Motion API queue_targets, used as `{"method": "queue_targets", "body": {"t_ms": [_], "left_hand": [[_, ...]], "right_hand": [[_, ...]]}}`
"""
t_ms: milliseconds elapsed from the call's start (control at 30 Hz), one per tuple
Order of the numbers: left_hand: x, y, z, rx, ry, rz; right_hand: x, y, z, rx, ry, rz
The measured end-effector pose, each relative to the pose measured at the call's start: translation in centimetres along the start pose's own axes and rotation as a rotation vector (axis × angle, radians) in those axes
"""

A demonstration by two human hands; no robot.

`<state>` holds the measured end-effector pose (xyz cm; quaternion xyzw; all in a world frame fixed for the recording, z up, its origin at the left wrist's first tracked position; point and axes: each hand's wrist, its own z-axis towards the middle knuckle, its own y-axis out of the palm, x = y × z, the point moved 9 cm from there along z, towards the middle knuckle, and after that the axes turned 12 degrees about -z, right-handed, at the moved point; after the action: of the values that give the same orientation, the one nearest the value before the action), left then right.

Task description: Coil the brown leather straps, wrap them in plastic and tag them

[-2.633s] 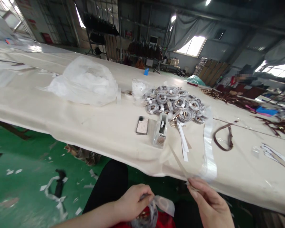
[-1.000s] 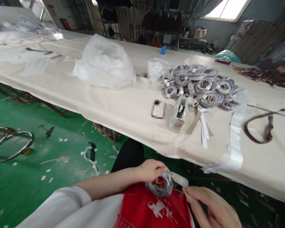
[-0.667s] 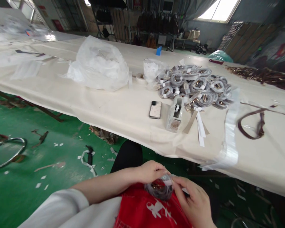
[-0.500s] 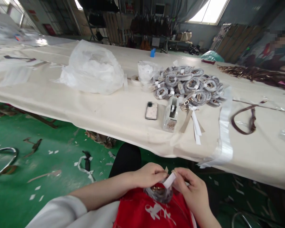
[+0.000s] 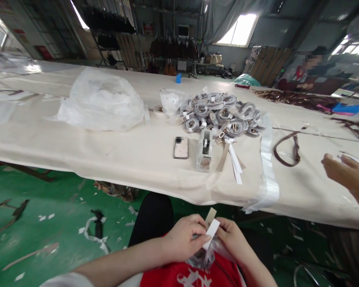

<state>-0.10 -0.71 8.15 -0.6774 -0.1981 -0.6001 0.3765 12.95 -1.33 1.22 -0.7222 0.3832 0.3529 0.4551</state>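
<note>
Low over my lap, my left hand [image 5: 188, 236] is closed, its thumb pressing on a white paper strip [image 5: 212, 232]. My right hand [image 5: 231, 236] is closed too, its fingertips pinching around the strip's right side and some clear plastic. Under both hands lies a coiled grey strap [image 5: 200, 259] in clear plastic, partly covered by my fingers. A beige strip end [image 5: 210, 215] sticks up between the hands. On the table ahead, a pile of similar coiled straps [image 5: 224, 113] stands behind a tape dispenser [image 5: 205, 153].
A phone [image 5: 181, 148] lies left of the dispenser, and white and beige strips [image 5: 235, 161] lie to its right. A big plastic bag [image 5: 103, 101] rests on the cream-covered table [image 5: 131, 159]. At right are a brown strap [image 5: 287, 153] and another person's hand [image 5: 342, 169].
The view has shifted, so the table things appear further left. The white strip now lies under my left thumb, and the beige end shows more. Another person's hand has come in at the right.
</note>
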Motion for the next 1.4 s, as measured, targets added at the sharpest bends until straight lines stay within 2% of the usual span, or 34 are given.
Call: {"method": "queue_targets", "body": {"t_ms": [100,233,300,433,600,700,1000,1133,1300,1400], "left_hand": [[-1.4,-0.4,0.1,0.049,-0.103,0.002],[-4.1,0.3,0.2,0.034,-0.284,-0.037],[-4.2,0.3,0.2,0.056,-0.283,-0.011],[-3.0,0.1,-0.1,0.127,-0.228,0.026],[-3.0,-0.2,-0.6,0.206,-0.257,-0.03],[-3.0,-0.6,-0.9,0.272,-0.245,-0.042],[-2.7,-0.3,-1.0,0.202,-0.238,-0.004],[-2.3,-0.1,-1.2,0.181,-0.228,0.013],[-2.0,0.2,-1.0,0.102,-0.204,0.059],[-2.8,0.3,-0.8,0.076,-0.243,0.041]], "right_hand": [[-1.5,-0.3,-0.4,0.051,-0.077,-0.057],[-2.9,-0.6,-0.9,0.059,-0.148,-0.136],[-3.2,-0.6,-1.1,0.011,-0.164,-0.136],[-3.9,-0.4,-1.5,-0.117,-0.198,-0.052],[-3.1,-0.9,-0.9,-0.03,-0.16,-0.117],[-2.6,-0.6,-0.4,-0.046,-0.136,-0.12],[-2.4,-0.1,0.4,-0.155,-0.046,-0.185],[-2.7,0.6,0.7,-0.202,-0.059,-0.217],[-4.9,-0.2,0.1,-0.121,-0.131,-0.352],[-7.0,-0.2,-1.3,-0.104,-0.213,-0.496]]}}
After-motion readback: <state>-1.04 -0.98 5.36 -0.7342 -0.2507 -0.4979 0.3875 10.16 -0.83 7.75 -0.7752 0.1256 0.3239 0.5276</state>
